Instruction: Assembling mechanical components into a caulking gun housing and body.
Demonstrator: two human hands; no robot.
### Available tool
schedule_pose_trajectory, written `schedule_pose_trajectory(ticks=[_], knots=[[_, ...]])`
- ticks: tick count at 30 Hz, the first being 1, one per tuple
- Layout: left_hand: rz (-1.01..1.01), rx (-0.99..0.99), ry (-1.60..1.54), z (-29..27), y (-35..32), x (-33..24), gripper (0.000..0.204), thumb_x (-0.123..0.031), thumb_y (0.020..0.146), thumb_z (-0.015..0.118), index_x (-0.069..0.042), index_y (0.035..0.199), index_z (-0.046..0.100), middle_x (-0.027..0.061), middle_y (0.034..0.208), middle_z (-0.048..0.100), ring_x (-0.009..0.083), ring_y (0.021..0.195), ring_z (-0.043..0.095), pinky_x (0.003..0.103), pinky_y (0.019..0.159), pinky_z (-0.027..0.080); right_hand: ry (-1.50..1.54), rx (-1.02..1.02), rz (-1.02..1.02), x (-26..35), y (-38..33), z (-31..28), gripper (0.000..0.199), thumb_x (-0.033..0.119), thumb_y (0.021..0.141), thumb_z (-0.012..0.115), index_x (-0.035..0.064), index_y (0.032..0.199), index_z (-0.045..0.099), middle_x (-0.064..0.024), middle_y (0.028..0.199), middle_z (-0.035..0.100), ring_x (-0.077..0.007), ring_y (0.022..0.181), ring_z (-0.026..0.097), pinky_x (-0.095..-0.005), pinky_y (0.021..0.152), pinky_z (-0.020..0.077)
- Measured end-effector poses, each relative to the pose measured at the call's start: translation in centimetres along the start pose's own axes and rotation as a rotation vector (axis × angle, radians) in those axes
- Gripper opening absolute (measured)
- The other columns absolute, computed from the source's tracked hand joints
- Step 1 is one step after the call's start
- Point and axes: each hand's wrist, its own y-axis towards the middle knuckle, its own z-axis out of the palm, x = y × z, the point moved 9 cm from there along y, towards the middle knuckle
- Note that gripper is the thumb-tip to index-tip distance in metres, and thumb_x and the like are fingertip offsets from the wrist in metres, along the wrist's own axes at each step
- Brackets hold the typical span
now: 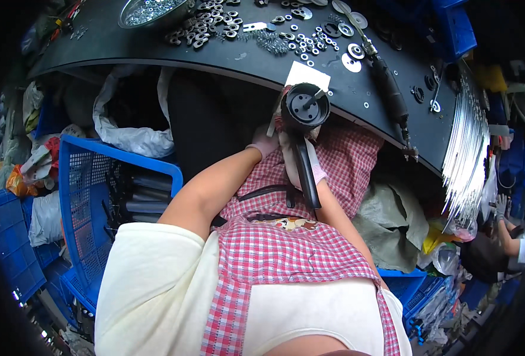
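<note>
Held black round housing at upper centre of frame, before worktop. Gripped black handle with gloved right hand, fingers bent round it. Had gloved left hand close beside; could not tell its fingers' state. Saw coil springs at top, silver rods at right.
</note>
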Motion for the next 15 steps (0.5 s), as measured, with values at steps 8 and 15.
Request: schedule_pose_trajectory(ticks=[8,15], knots=[[-0.150,-0.140,0.076,-9.4,-9.2,-5.6,0.057,-0.014,0.087,0.054,-0.009,0.141,0.035,0.0214,0.136,0.046,0.0225,0.115,0.055,0.030,0.097,0.044,-0.080,0.717,0.277,1.9,-0.2,-3.2,0.027,0.024,0.093,0.059,-0.0020,0.099,0.062,-0.0019,0.083,0.063,-0.0101,0.079,0.054,-0.0285,0.071,0.0460],[0.701,-0.640,-0.177,-21.7,-17.4,-23.3,0.045,-0.005,0.083,0.056,-0.003,0.127,0.049,0.0157,0.131,0.047,0.0258,0.123,0.045,0.039,0.103,0.037,-0.339,-0.211,-0.284,8.9,10.7,-13.2,0.026,0.023,0.087,0.062,0.0047,0.104,0.069,-0.0112,0.092,0.069,-0.0228,0.080,0.066,-0.0333,0.075,0.0511]])
